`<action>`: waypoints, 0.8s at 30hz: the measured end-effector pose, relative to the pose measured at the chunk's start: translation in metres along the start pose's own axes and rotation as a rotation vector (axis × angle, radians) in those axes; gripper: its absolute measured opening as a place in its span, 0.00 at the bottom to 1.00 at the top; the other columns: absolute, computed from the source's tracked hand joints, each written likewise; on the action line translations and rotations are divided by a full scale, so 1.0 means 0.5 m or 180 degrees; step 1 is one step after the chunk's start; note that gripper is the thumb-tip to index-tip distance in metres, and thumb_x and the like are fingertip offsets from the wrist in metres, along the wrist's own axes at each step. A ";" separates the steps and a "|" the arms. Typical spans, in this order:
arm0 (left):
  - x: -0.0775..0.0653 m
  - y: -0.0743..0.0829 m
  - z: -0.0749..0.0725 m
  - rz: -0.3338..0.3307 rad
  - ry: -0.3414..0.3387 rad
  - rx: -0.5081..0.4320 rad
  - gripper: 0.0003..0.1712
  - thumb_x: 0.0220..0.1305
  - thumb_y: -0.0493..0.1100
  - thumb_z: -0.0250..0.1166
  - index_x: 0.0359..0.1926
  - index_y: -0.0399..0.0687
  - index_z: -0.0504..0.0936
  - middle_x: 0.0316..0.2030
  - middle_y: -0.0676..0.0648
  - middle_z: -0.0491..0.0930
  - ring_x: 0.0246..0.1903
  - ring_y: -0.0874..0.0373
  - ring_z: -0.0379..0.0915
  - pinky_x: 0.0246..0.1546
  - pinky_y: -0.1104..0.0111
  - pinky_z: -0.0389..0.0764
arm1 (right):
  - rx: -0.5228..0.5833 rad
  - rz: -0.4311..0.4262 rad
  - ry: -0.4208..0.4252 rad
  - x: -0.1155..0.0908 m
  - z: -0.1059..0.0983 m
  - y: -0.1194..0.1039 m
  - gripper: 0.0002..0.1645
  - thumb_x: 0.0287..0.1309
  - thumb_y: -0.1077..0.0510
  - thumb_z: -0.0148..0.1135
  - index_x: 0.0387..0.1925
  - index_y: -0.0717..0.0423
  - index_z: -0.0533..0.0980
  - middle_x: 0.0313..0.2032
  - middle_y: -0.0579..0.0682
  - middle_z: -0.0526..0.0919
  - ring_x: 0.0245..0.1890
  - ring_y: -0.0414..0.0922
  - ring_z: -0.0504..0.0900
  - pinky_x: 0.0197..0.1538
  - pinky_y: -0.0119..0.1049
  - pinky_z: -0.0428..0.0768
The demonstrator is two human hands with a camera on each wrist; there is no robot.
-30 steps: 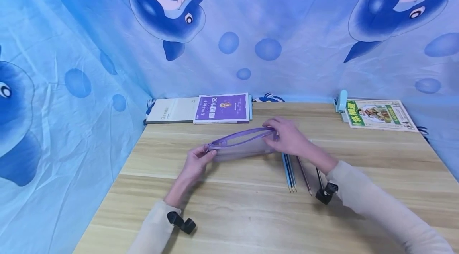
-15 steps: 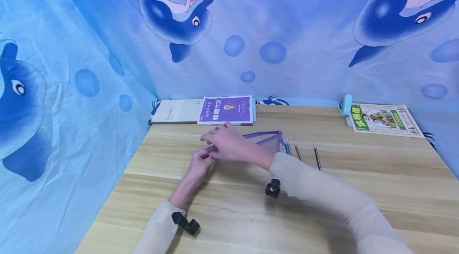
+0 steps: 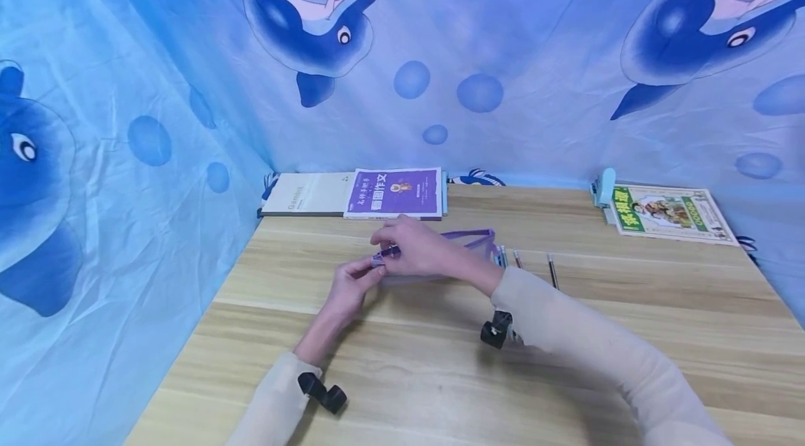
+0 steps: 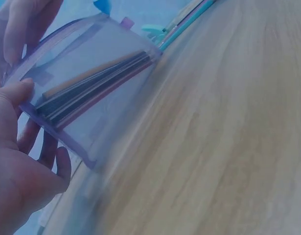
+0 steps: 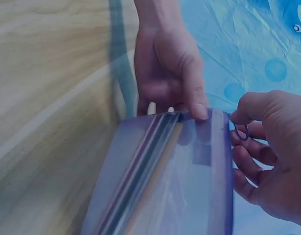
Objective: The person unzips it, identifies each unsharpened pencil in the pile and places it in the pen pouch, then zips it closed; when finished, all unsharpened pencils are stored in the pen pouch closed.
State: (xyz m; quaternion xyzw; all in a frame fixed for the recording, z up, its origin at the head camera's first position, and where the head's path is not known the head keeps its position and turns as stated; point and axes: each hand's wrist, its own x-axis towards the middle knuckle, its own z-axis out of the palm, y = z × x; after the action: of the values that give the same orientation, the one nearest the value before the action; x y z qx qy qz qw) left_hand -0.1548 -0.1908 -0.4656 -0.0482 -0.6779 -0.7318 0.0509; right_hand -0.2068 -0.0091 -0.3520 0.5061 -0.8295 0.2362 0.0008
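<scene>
A translucent purple-edged zip pencil pouch [image 5: 184,196] is held over the table with its top open along the zipper. Several pencils [image 4: 91,90] show through its side, lying lengthwise inside. My left hand [image 3: 348,286] pinches one end of the pouch, the thumb on the near face beside the zipper's end, as the right wrist view shows. At that same end, my right hand [image 3: 415,248] holds the ring-shaped zipper pull [image 5: 242,132] between thumb and forefinger. Its other fingers are bent along the pouch's zipper edge. In the head view the right hand covers part of the pouch.
Loose pencils, blue ones [image 3: 501,257] and a dark one [image 3: 553,271], lie right of the pouch, partly behind the right forearm. At the back stand a purple book [image 3: 395,193], a pale book [image 3: 308,193], a light-blue stapler-like object [image 3: 605,187] and a green-and-white booklet [image 3: 673,214].
My right hand has left the pouch's far right end and come across to the left end, beside my left hand, at the zipper pull. It has shifted slightly right since half a second ago.
</scene>
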 end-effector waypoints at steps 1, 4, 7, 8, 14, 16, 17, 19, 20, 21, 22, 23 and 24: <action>0.000 0.001 0.001 0.0028 0.0009 -0.0011 0.19 0.59 0.25 0.65 0.53 0.25 0.77 0.48 0.36 0.83 0.44 0.57 0.82 0.51 0.67 0.81 | 0.0023 0.0011 -0.0002 -0.002 0.001 0.001 0.22 0.54 0.57 0.72 0.51 0.60 0.82 0.46 0.54 0.84 0.47 0.48 0.80 0.55 0.41 0.77; -0.001 0.004 0.005 0.0139 0.0067 -0.0032 0.18 0.59 0.25 0.65 0.51 0.24 0.78 0.47 0.38 0.84 0.42 0.56 0.82 0.50 0.66 0.82 | -0.0015 0.0021 0.0017 -0.007 0.005 0.001 0.19 0.55 0.57 0.71 0.48 0.59 0.83 0.44 0.53 0.84 0.44 0.48 0.78 0.52 0.41 0.76; 0.000 0.004 0.008 0.0217 0.0090 -0.0058 0.17 0.60 0.25 0.65 0.50 0.23 0.78 0.46 0.39 0.84 0.43 0.56 0.82 0.50 0.65 0.82 | -0.0102 0.0116 0.0015 -0.012 0.005 0.001 0.15 0.56 0.55 0.71 0.45 0.56 0.85 0.41 0.50 0.83 0.42 0.47 0.75 0.48 0.39 0.75; 0.001 0.004 0.009 0.0217 0.0113 -0.0052 0.16 0.60 0.25 0.65 0.50 0.24 0.79 0.46 0.39 0.84 0.43 0.56 0.83 0.50 0.65 0.82 | -0.0136 0.0159 0.0020 -0.014 0.004 0.001 0.14 0.56 0.55 0.72 0.44 0.55 0.85 0.40 0.49 0.82 0.41 0.47 0.75 0.47 0.38 0.75; 0.000 0.001 0.014 0.0192 0.0334 0.0070 0.14 0.60 0.29 0.67 0.48 0.26 0.81 0.42 0.43 0.85 0.41 0.57 0.82 0.48 0.67 0.82 | -0.0324 0.0433 0.0053 -0.036 0.000 0.015 0.13 0.55 0.56 0.70 0.44 0.52 0.86 0.41 0.46 0.81 0.41 0.46 0.74 0.46 0.40 0.75; -0.001 0.002 0.016 0.0149 0.0460 0.0135 0.14 0.60 0.29 0.68 0.47 0.26 0.81 0.43 0.42 0.86 0.41 0.58 0.81 0.48 0.68 0.82 | -0.0363 0.0515 0.0064 -0.047 -0.002 0.025 0.14 0.56 0.56 0.69 0.45 0.51 0.85 0.42 0.46 0.81 0.42 0.47 0.74 0.48 0.42 0.75; -0.001 0.002 0.016 0.0120 0.0516 0.0165 0.14 0.60 0.30 0.68 0.47 0.26 0.81 0.43 0.41 0.85 0.41 0.59 0.81 0.48 0.69 0.82 | -0.0365 0.0555 0.0078 -0.054 -0.005 0.030 0.14 0.56 0.56 0.69 0.45 0.51 0.85 0.43 0.46 0.82 0.43 0.48 0.75 0.48 0.43 0.75; -0.001 0.003 0.016 0.0060 0.0606 0.0222 0.14 0.60 0.30 0.69 0.47 0.26 0.81 0.46 0.38 0.85 0.42 0.61 0.81 0.49 0.70 0.82 | -0.0363 0.0605 0.0101 -0.069 -0.011 0.041 0.14 0.57 0.56 0.69 0.46 0.52 0.85 0.44 0.47 0.82 0.45 0.49 0.75 0.50 0.44 0.76; -0.001 0.004 0.015 0.0034 0.0627 0.0253 0.15 0.60 0.30 0.69 0.47 0.26 0.82 0.47 0.37 0.84 0.43 0.61 0.81 0.49 0.70 0.81 | -0.0363 0.0627 0.0109 -0.077 -0.015 0.046 0.14 0.57 0.56 0.69 0.46 0.52 0.85 0.44 0.47 0.82 0.45 0.49 0.76 0.50 0.44 0.76; 0.000 0.005 0.014 0.0023 0.0634 0.0273 0.15 0.60 0.30 0.69 0.47 0.26 0.81 0.48 0.36 0.83 0.43 0.62 0.81 0.50 0.71 0.81 | -0.0357 0.0651 0.0119 -0.086 -0.019 0.051 0.14 0.57 0.56 0.69 0.46 0.52 0.85 0.45 0.48 0.82 0.46 0.49 0.76 0.51 0.44 0.76; 0.001 0.005 0.012 0.0011 0.0629 0.0293 0.15 0.60 0.30 0.69 0.48 0.26 0.81 0.48 0.35 0.83 0.43 0.62 0.81 0.50 0.71 0.81 | -0.0352 0.0665 0.0126 -0.095 -0.024 0.056 0.14 0.57 0.56 0.69 0.46 0.53 0.85 0.45 0.48 0.82 0.47 0.50 0.76 0.52 0.45 0.77; 0.002 0.006 0.010 0.0002 0.0625 0.0294 0.15 0.61 0.30 0.68 0.48 0.26 0.81 0.49 0.34 0.82 0.43 0.63 0.81 0.50 0.70 0.80 | -0.0346 0.0675 0.0144 -0.105 -0.029 0.061 0.14 0.56 0.56 0.69 0.46 0.53 0.85 0.45 0.49 0.82 0.47 0.51 0.76 0.53 0.46 0.77; 0.003 0.006 0.007 -0.0006 0.0627 0.0295 0.15 0.61 0.30 0.68 0.48 0.26 0.81 0.49 0.34 0.82 0.43 0.63 0.81 0.50 0.71 0.80 | -0.0347 0.0677 0.0162 -0.115 -0.034 0.067 0.14 0.56 0.57 0.70 0.45 0.53 0.85 0.46 0.49 0.83 0.48 0.52 0.77 0.54 0.47 0.77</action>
State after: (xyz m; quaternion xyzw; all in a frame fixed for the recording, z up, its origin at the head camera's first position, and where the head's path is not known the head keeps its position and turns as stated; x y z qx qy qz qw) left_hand -0.1558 -0.1874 -0.4622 0.0270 -0.7028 -0.7009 0.1187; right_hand -0.2109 0.0584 -0.3637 0.4084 -0.8898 0.2023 0.0243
